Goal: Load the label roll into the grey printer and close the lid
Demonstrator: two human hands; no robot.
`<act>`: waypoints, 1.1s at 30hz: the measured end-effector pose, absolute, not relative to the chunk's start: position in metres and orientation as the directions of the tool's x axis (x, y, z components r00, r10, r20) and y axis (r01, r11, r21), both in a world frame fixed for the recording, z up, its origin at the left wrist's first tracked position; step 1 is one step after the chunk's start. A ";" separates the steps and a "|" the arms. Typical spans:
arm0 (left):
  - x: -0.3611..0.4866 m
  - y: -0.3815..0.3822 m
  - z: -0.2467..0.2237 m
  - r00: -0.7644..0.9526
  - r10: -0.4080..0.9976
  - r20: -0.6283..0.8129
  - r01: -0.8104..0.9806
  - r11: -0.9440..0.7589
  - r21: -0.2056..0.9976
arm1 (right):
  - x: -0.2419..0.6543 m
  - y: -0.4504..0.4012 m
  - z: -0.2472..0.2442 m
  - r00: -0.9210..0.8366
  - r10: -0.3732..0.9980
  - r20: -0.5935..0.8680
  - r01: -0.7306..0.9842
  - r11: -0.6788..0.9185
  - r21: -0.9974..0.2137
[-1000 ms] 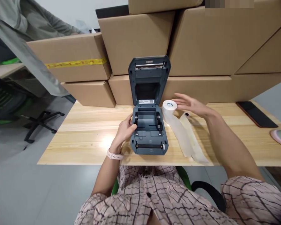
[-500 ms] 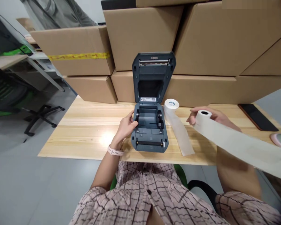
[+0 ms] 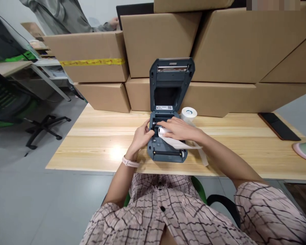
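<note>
A dark grey label printer [image 3: 167, 157] stands on the wooden table with its lid [image 3: 171, 78] raised. My left hand [image 3: 142, 136] grips the printer's left side, its thumb over the edge of the open bay. Over the bay, my right hand [image 3: 180, 128] is closed on a white paper roll [image 3: 164, 131], whose loose strip trails to the right under my wrist. Behind my right hand, beside the printer, a second white roll [image 3: 189, 113] stands on the table, its strip partly hidden by my forearm.
Cardboard boxes [image 3: 221, 47] are stacked along the back of the table [image 3: 91, 136]. A dark phone [image 3: 279, 126] lies at the right, near a pink-rimmed object [image 3: 304, 151]. Behind the boxes at the upper left is a person in a grey sleeve [image 3: 63, 15].
My right hand has moved left with the paper roll, from beside the printer to over its open bay. The person behind the boxes now shows a hand.
</note>
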State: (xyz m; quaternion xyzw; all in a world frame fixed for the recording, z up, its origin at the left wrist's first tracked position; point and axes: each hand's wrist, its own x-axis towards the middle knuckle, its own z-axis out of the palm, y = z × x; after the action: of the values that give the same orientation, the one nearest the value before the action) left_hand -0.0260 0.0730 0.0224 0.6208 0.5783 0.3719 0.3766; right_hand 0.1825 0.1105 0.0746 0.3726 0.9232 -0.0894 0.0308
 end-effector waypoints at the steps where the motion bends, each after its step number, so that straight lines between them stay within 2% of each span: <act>1: -0.026 0.073 0.023 0.053 0.998 0.026 0.444 -0.047 0.895 | 0.186 0.106 0.075 -0.727 0.681 -0.087 0.685 0.710 -0.163; 6: -0.026 0.071 0.025 0.047 0.999 0.011 0.462 -0.031 0.886 | 0.205 0.059 0.078 -0.782 0.609 0.136 0.559 0.781 -0.279; 11: -0.024 0.068 0.028 0.043 0.999 0.004 0.492 -0.025 0.870 | 0.212 -0.001 0.061 -0.718 0.635 0.286 0.575 0.772 -0.270; 16: -0.023 0.068 0.030 0.032 0.999 -0.001 0.496 -0.015 0.868 | 0.196 -0.026 0.038 -0.620 0.682 0.387 0.636 0.726 -0.262; 22: -0.023 0.069 0.027 0.023 1.000 -0.012 0.475 0.000 0.880 | 0.182 -0.032 0.030 -0.575 0.702 0.420 0.699 0.688 -0.195; 29: -0.023 0.069 0.026 0.020 1.000 -0.004 0.473 -0.007 0.881 | 0.185 -0.031 0.031 -0.567 0.748 0.346 0.701 0.659 -0.275; 33: -0.023 0.068 0.027 0.023 1.000 -0.008 0.471 -0.003 0.882 | 0.184 -0.032 0.029 -0.567 0.745 0.351 0.701 0.660 -0.271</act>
State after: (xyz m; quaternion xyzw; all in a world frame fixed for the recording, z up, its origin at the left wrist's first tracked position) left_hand -0.0231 0.0682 0.0270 0.6118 0.6010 0.3570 0.3703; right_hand 0.1839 -0.0318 0.0285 0.4091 0.8837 -0.0506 -0.2218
